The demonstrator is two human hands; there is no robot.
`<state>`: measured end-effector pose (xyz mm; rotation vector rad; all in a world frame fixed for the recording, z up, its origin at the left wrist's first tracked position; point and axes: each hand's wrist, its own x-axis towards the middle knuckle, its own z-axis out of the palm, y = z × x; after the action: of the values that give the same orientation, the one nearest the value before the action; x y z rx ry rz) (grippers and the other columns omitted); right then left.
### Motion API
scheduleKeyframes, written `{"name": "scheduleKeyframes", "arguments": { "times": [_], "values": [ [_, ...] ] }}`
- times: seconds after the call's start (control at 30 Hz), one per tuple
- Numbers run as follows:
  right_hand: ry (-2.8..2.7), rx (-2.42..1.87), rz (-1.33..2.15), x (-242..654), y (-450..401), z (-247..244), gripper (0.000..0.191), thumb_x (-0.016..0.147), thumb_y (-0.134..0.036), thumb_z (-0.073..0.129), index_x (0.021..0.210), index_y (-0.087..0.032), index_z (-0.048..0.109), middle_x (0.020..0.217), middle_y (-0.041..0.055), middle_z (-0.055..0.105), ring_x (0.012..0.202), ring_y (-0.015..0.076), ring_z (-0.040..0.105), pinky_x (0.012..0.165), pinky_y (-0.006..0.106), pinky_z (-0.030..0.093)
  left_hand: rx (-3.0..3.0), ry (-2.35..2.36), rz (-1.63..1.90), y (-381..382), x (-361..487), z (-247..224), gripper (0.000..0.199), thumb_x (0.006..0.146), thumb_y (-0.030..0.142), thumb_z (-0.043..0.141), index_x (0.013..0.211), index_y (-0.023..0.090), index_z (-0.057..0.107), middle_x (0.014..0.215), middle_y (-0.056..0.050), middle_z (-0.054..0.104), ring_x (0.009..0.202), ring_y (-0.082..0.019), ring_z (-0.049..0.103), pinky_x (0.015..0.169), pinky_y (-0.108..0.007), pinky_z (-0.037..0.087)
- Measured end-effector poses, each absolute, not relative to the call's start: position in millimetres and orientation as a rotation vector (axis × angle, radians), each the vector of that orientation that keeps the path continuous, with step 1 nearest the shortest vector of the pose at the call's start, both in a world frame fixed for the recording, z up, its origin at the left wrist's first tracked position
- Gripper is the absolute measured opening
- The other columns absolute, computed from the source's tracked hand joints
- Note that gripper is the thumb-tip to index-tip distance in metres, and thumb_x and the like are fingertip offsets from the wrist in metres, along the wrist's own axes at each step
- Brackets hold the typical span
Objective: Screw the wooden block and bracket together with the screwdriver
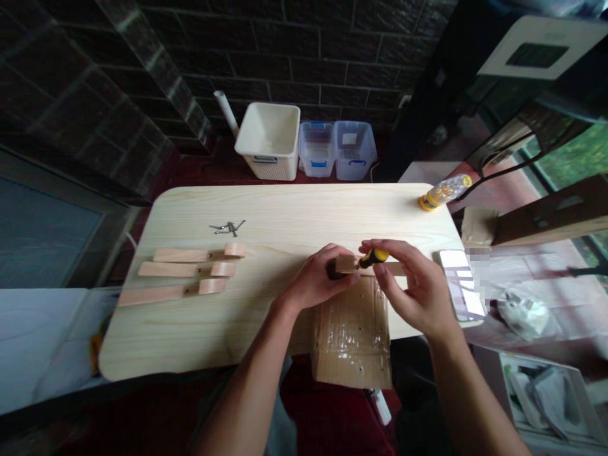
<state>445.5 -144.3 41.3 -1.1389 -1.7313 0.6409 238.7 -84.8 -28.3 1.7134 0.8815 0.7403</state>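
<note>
My left hand (322,277) is closed around a wooden block (345,264) at the end of a flat wooden strip (395,269). Both rest over a piece of brown cardboard (354,329) at the table's front edge. A short yellow and black screwdriver (373,257) points leftward at the block, its tip near a small dark spot beside it. Thumb and fingers of my right hand (412,285) are around the screwdriver's handle. The screw under the tip, if any, is too small to make out.
Several screws (231,228) lie loose at the table's (304,215) back left. Below them are three wooden strips (171,270) with curved blocks. A clear bottle (445,192) stands back right; a phone (460,285) lies on the right edge. Bins (268,152) stand behind the table.
</note>
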Motion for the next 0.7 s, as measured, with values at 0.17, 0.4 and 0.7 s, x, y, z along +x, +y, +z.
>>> {"name": "scheduleKeyframes", "arguments": {
  "times": [0.17,0.4,0.7],
  "values": [
    [-1.488,-1.052,0.651,445.1,-145.5,46.5,0.036,0.102,-0.019,0.067,0.137,-0.03,0.069,0.129,0.0075,0.079,0.116,0.0265,0.079,0.101,0.049,0.068,1.702,0.862,0.706,-85.2,237.0,-27.5,0.033,0.09,0.04,0.08,0.119,0.025,0.072,0.126,-0.008,0.073,0.113,-0.026,0.07,0.099,-0.044,0.057],
    [-1.28,-0.984,0.512,454.8,-142.9,56.0,0.031,0.103,-0.024,0.067,0.134,-0.031,0.07,0.121,0.007,0.08,0.107,0.0274,0.083,0.089,0.048,0.073,1.685,0.873,0.708,-84.9,236.9,-30.7,0.034,0.089,0.041,0.081,0.117,0.024,0.073,0.126,-0.009,0.072,0.109,-0.025,0.069,0.093,-0.042,0.058],
    [-0.995,-0.937,0.495,494.2,-133.5,47.6,0.028,0.102,-0.03,0.069,0.13,-0.035,0.068,0.125,0.0028,0.079,0.12,0.0274,0.079,0.104,0.055,0.063,1.509,0.871,0.742,-84.7,236.5,-32.2,0.061,0.077,0.046,0.093,0.128,0.024,0.068,0.133,-0.011,0.069,0.114,-0.025,0.068,0.102,-0.044,0.056]
  ]
}}
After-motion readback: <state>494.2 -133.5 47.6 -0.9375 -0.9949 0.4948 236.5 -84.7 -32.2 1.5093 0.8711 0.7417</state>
